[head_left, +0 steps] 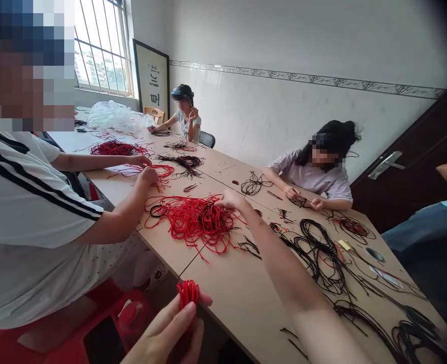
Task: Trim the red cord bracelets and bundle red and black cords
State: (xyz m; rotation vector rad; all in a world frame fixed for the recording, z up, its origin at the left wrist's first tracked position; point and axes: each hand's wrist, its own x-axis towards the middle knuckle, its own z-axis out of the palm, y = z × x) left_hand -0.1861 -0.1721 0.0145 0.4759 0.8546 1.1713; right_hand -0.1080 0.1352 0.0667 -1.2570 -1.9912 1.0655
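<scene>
Hands well apart: left hand (163,328) clamped on bundled red cord (187,293), close to body; right hand (229,199), grip unclear, extends forward to the tangled red cord pile (181,220) on the surface (223,308).

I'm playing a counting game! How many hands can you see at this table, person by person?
Wearer's hands: 2
Striped-shirt co-worker's hands: 2
Far co-worker's hands: 2
Lilac-shirt co-worker's hands: 2
Total: 8
</scene>
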